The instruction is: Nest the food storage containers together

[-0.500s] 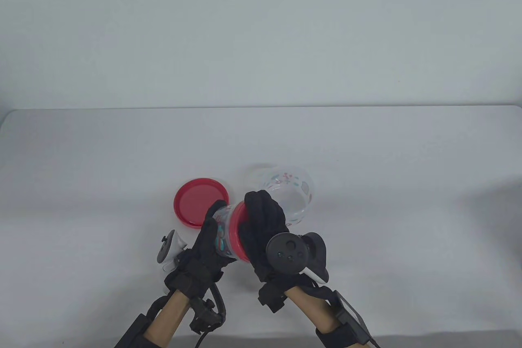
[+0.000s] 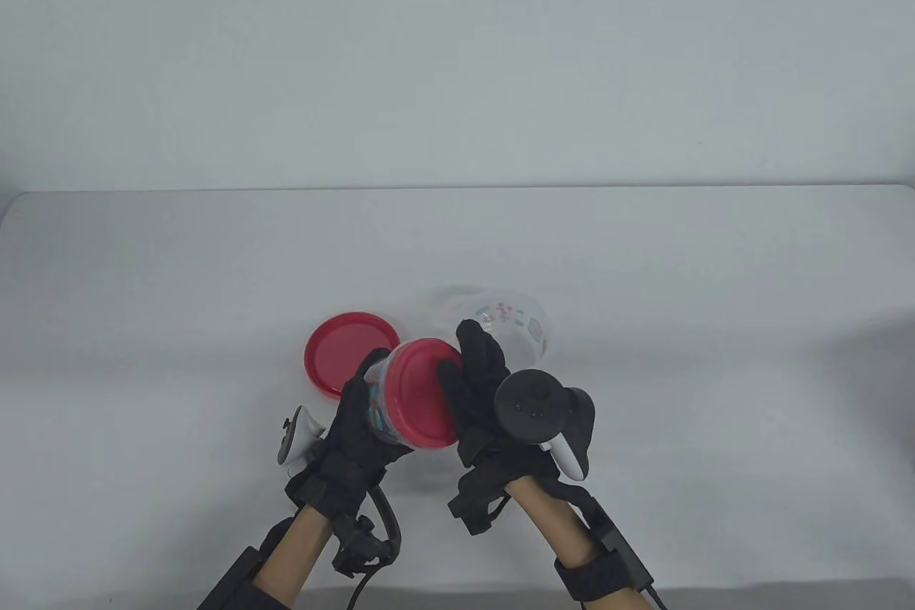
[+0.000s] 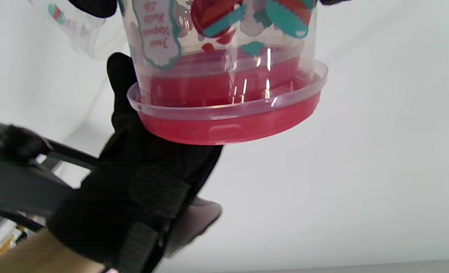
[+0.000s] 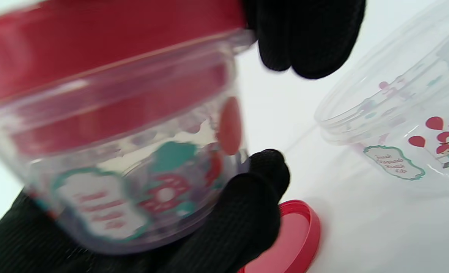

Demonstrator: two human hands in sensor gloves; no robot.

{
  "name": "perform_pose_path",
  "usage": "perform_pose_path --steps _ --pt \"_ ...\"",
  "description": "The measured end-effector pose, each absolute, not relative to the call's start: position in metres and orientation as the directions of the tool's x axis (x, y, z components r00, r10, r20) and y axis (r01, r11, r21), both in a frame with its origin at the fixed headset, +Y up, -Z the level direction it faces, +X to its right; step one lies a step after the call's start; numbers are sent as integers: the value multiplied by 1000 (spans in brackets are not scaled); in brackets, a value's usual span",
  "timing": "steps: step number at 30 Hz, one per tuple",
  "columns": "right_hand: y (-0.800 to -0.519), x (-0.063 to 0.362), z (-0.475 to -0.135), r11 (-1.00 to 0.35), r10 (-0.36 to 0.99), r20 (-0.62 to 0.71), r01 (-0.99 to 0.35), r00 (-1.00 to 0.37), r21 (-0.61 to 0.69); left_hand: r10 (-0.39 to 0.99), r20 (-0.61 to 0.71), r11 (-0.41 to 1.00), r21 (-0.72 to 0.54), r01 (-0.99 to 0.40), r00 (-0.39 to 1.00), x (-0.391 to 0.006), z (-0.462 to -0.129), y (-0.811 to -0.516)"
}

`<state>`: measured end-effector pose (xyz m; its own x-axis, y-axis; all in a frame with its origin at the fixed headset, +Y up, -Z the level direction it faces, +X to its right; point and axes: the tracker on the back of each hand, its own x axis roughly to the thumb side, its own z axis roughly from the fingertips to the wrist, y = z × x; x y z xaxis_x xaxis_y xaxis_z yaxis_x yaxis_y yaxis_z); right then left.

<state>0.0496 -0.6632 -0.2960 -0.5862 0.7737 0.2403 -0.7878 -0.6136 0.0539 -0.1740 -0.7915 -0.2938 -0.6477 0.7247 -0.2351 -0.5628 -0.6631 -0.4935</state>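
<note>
— Where have they got to with the containers?

— Partway, I'd say. The small container (image 2: 389,402) is off the table, held over the near middle of the table (image 2: 143,267), tipped so its red lid (image 2: 425,395) faces up towards us. The left hand (image 2: 354,435) is curled round its clear printed wall from below.

— And the lid is on it?

— From the left wrist view it looks seated all round the rim. The right hand (image 2: 475,388) is at its right edge, fingertips bent onto the lid; whether it is prying or only steadying, I can't tell.

— The bigger one?

— The large container (image 2: 511,338) stands open just behind the right hand, lidless. Its loose red lid (image 2: 343,356) lies flat just beside it to the left, touching neither.

— So what's done?

— The big one is opened and ready to receive. What's left, as I judge it: get the small one's lid off if that's wanted, then lower the small one into the large. Nothing is nested yet.
</note>
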Motion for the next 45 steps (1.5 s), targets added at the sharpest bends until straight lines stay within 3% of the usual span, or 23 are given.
perform_pose_path --steps 5,11,16,21,28,34,45 --pt "-679 55 -305 -441 891 202 -882 -407 165 711 -264 -683 -483 -549 -652 -176 -299 -806" --pt "-682 62 -308 -468 860 288 -877 -422 111 714 -283 -683 -481 -550 -640 -175 -303 -819" --pt "-678 68 -308 -451 866 265 -891 -424 46 690 -274 -701 -486 -522 -670 -179 -308 -822" --pt "-668 88 -318 -523 818 197 -841 -541 -141 658 -236 -727 -450 -520 -716 -199 -317 -825" --pt "-654 114 -347 -664 716 25 -691 -698 -286 626 -169 -745 -419 -520 -761 -218 -321 -812" --pt "-664 116 -372 -757 629 -120 -570 -768 -319 590 -135 -759 -427 -491 -796 -228 -323 -804" --pt "-690 110 -390 -870 486 -267 -431 -832 -237 574 -122 -762 -440 -474 -809 -230 -321 -791"
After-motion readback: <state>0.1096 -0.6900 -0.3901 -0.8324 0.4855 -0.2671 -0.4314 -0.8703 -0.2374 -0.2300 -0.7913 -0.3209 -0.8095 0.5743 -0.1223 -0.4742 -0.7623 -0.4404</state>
